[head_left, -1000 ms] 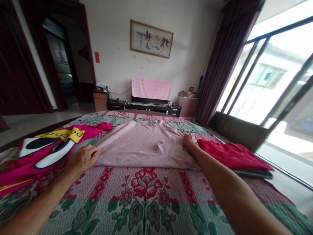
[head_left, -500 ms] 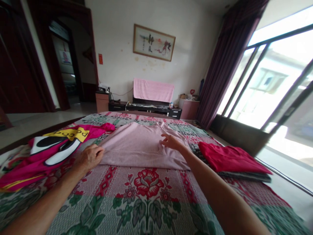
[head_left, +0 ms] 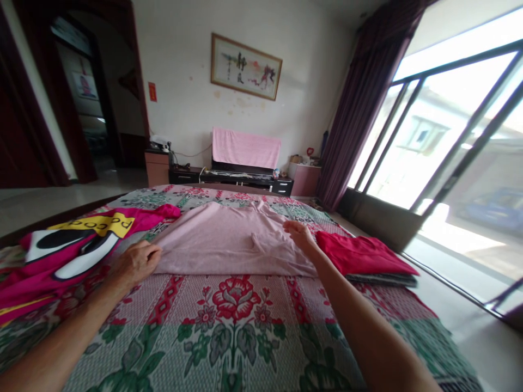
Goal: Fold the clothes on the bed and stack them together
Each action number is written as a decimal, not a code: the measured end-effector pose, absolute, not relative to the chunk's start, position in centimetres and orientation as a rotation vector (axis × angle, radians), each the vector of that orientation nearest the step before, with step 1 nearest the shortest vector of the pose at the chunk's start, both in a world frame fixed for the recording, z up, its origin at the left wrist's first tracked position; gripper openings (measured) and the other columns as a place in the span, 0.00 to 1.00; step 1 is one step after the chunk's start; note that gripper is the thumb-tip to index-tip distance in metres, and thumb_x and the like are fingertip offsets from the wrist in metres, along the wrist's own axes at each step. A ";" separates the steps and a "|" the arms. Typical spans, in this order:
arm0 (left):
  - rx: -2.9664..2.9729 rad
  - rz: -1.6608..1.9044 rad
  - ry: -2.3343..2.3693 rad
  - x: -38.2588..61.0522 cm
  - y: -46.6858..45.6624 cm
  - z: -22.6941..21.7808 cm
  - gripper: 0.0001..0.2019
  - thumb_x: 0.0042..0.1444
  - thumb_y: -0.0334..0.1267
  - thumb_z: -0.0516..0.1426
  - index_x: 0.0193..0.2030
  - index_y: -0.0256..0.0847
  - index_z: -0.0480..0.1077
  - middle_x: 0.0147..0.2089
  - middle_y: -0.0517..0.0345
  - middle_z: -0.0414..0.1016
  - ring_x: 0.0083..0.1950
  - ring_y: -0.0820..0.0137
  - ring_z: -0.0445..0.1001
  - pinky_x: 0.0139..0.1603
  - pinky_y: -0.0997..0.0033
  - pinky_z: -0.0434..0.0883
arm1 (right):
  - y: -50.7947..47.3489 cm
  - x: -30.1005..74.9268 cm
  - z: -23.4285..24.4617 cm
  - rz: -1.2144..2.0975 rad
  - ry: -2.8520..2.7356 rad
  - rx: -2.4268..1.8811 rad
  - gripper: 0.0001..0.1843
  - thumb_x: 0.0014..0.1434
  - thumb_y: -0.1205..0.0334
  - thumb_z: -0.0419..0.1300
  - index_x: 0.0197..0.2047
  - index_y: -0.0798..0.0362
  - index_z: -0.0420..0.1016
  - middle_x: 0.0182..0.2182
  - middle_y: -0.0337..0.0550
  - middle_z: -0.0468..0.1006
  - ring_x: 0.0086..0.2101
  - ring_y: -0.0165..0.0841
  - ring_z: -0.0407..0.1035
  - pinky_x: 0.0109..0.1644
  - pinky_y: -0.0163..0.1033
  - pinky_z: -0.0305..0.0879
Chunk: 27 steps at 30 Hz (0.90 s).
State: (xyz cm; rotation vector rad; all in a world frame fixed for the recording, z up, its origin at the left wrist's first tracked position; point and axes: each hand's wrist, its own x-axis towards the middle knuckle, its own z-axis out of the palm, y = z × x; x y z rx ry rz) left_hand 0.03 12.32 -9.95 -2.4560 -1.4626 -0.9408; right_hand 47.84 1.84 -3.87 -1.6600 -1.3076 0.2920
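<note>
A pale pink garment (head_left: 220, 239) lies spread on the flowered bed cover (head_left: 241, 326) in front of me, with a small raised fold right of its middle. My left hand (head_left: 139, 261) is closed in a pinch on its left edge. Over the right part of the garment is my right hand (head_left: 301, 235), its fingers loosely curved and apart, with nothing visible in them. Whether its fingertips touch the cloth I cannot tell. Left of my left hand lies a magenta garment (head_left: 147, 216) with a yellow lettered band and a white and black print.
Folded red clothing (head_left: 363, 255) rests on a dark folded piece (head_left: 384, 280) at the right. Beyond the bed, a pink cloth (head_left: 245, 148) drapes over a screen on a low black cabinet (head_left: 188, 178). A purple curtain (head_left: 351, 109) hangs beside the window at the right.
My right hand has moved right across the garment, away from the raised fold. My left hand stays on the left edge. The view has turned slightly to the right.
</note>
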 end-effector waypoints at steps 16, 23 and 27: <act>-2.439 -0.980 -1.441 -0.4 12.7 -10.4 0.18 0.51 0.45 0.48 0.31 0.41 0.77 0.34 0.50 0.77 0.36 0.64 0.75 0.42 0.68 0.70 | -3.5 48.4 -3.3 0.146 -1.530 -2.349 0.16 0.53 0.65 0.57 0.42 0.55 0.81 0.38 0.48 0.82 0.40 0.36 0.75 0.42 0.32 0.65; -2.447 -0.936 -1.437 -0.4 12.6 -9.9 0.19 0.51 0.47 0.47 0.32 0.41 0.76 0.35 0.50 0.77 0.37 0.64 0.76 0.44 0.68 0.69 | -4.2 48.0 -3.3 0.071 -1.446 -2.462 0.15 0.55 0.64 0.56 0.44 0.54 0.80 0.41 0.51 0.80 0.45 0.39 0.73 0.46 0.35 0.64; -2.447 -0.935 -1.447 -0.3 12.4 -9.8 0.19 0.50 0.47 0.47 0.31 0.41 0.76 0.35 0.49 0.77 0.38 0.63 0.75 0.44 0.67 0.70 | -4.1 47.3 -3.2 -0.007 -1.472 -2.513 0.19 0.56 0.65 0.54 0.50 0.55 0.76 0.48 0.55 0.77 0.48 0.40 0.71 0.48 0.37 0.64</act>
